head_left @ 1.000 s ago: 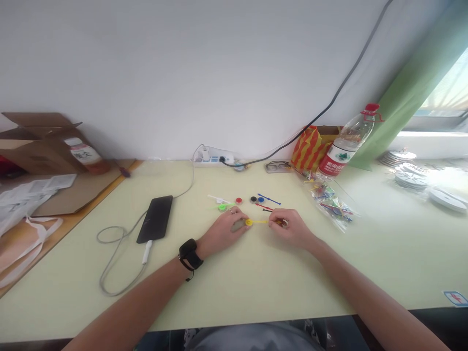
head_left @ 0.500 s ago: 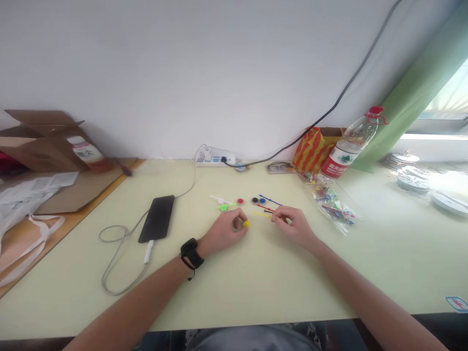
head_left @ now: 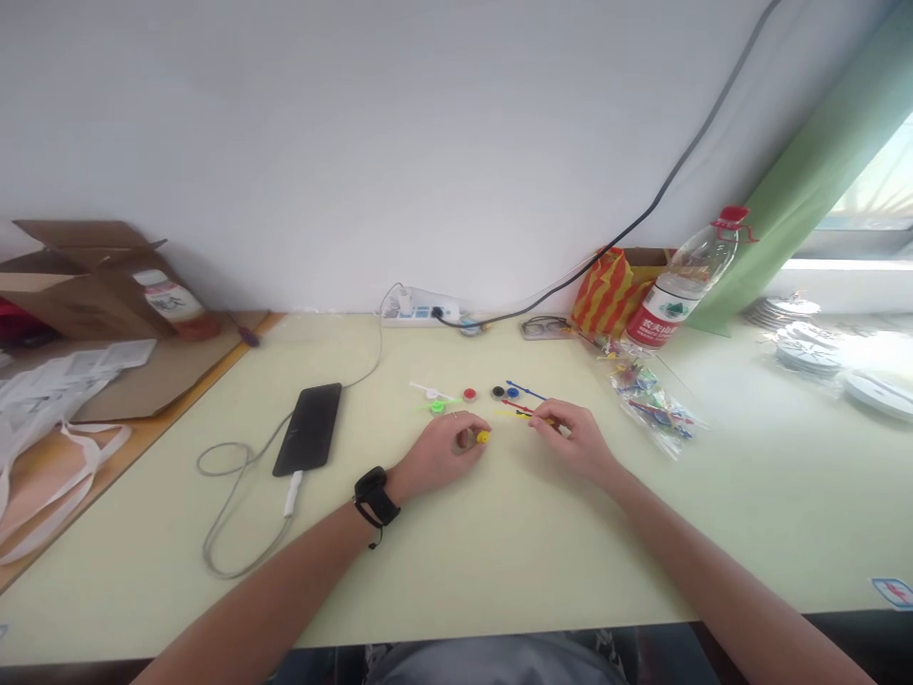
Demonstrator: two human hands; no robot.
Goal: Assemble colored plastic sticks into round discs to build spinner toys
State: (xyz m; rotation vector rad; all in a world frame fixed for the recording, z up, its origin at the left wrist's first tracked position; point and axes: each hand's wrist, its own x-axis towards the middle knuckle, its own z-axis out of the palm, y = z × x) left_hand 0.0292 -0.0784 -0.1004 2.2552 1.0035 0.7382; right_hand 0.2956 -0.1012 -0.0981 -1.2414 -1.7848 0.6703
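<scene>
Between thumb and index finger of my left hand (head_left: 446, 452) is a small yellow round plastic piece (head_left: 483, 437). My right hand (head_left: 574, 438) has its thumb and fingertips pinched at the end of a thin yellow pointer (head_left: 505, 413). A black pointer, partly hidden, lies by the same fingertips. Just beyond them are a red pointer (head_left: 514, 406) and a blue pointer (head_left: 526, 389). Red (head_left: 469, 394), black (head_left: 497, 392) and blue (head_left: 513, 392) round pieces lie in a loose row. Left of these are a white pointer with its round piece (head_left: 432, 394) and a green one (head_left: 437, 407).
A phone (head_left: 308, 430) with its charging cable lies at left. Clear bags of coloured parts (head_left: 652, 409) and a large water bottle (head_left: 667, 295) are at right, with stacked white discs (head_left: 809, 352) beyond. A power strip (head_left: 420, 312) sits against the wall.
My right fingertips have shifted slightly at the pointers, and the yellow pointer has moved a little away from me, closer to the black one. My left hand keeps its pinch on the yellow piece.
</scene>
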